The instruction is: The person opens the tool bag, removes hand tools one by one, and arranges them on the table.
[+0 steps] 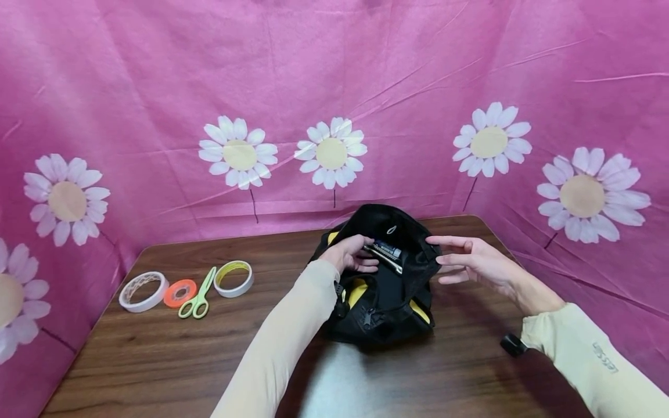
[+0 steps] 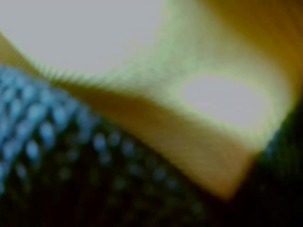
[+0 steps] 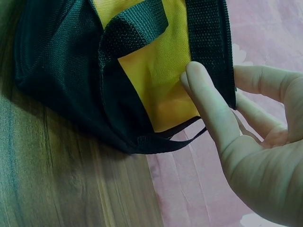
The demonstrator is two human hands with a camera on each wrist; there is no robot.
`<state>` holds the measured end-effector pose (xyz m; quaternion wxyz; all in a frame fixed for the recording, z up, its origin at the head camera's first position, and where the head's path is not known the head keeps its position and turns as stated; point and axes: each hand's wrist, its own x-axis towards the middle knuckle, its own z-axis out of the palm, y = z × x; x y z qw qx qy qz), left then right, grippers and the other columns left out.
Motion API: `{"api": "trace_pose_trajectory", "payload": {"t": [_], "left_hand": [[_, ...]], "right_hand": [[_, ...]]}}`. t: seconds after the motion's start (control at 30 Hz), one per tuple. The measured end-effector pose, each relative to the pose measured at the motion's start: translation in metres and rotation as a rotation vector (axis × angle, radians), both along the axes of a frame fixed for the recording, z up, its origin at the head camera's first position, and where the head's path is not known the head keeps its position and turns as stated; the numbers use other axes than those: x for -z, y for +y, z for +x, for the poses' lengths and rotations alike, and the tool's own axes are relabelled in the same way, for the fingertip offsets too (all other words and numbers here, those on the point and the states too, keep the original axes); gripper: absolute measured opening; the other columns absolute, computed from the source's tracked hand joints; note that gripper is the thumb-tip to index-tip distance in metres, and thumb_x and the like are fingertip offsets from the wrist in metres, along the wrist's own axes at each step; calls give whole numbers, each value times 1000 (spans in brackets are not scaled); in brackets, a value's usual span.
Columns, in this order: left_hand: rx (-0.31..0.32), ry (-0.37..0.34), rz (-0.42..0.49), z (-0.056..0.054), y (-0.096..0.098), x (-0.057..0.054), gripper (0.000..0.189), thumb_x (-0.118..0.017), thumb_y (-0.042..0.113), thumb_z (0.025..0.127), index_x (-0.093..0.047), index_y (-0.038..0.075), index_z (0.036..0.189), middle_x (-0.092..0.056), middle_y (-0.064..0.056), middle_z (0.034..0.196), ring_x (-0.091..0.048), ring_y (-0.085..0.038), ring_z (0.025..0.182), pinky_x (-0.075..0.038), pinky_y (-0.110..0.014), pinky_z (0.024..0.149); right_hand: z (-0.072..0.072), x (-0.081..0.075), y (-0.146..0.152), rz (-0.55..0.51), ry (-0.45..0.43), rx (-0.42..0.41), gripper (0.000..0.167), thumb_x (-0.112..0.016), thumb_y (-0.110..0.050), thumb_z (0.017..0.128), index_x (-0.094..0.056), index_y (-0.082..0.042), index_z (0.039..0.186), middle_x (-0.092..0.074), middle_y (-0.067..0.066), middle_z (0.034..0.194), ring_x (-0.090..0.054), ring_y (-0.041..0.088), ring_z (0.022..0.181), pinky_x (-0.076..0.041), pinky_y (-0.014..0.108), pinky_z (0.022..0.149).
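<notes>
A black bag (image 1: 389, 325) with yellow panels stands on the table with its top unzipped and gaping. Inside lies a dark item with pale lettering (image 1: 388, 249) and a shiny metallic strip; its kind is unclear. My left hand (image 1: 349, 254) reaches into the mouth from the left, thumb and fingers apart beside the item's near end. On the right, my right hand (image 1: 473, 264) pinches the bag's zippered rim. In the right wrist view, the thumb (image 3: 208, 101) lies along the yellow panel (image 3: 165, 71), with the other fingers beyond the zipper edge. The left wrist view is too blurred to read.
To the left on the wooden table (image 1: 157, 360) lie a wide white tape roll (image 1: 162, 296), an orange tape roll (image 1: 171, 294), light green scissors (image 1: 201, 299) and a tape roll with yellow inside (image 1: 245, 287). A pink flowered cloth (image 1: 407, 87) hangs behind and at both sides.
</notes>
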<state>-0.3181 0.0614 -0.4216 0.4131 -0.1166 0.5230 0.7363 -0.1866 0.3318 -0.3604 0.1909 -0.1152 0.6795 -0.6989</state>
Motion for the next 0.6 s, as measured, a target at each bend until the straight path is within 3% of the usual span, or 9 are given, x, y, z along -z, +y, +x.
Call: {"api": "trace_pose_trajectory", "payload": {"t": [0.1,0.2,0.4,0.6], "left_hand": [[7,8,-15,0,4,3,21,-50,14,107,-54,-1,121,-45,-26,144,-47,-42,136,-45,-51,109],[28,18,4,0,5,5,11,-50,12,107,-54,2,109,-47,-28,142,-48,-42,135,-45,-50,108],[110,74,31,-2,5,7,10,-51,13,107,-56,4,108,-43,-25,151,-46,-42,137,-42,-53,110],[156,132,64,-2,3,9,13,-51,17,108,-57,5,109,-43,-24,149,-46,-42,136,-44,-51,109]], "right_hand": [[1,1,1,-16,-5,-4,46,-56,0,103,-50,-4,148,-58,0,138,-66,16,106,-53,58,91],[1,0,0,-40,-3,-15,45,-55,2,103,-51,-4,147,-60,1,137,-67,18,107,-55,56,89],[1,-1,-1,-42,0,-9,45,-55,3,102,-51,-3,147,-58,1,138,-66,16,108,-56,54,89],[0,1,1,-40,-8,3,46,-54,3,103,-49,-3,148,-62,1,136,-68,19,108,-56,54,89]]}}
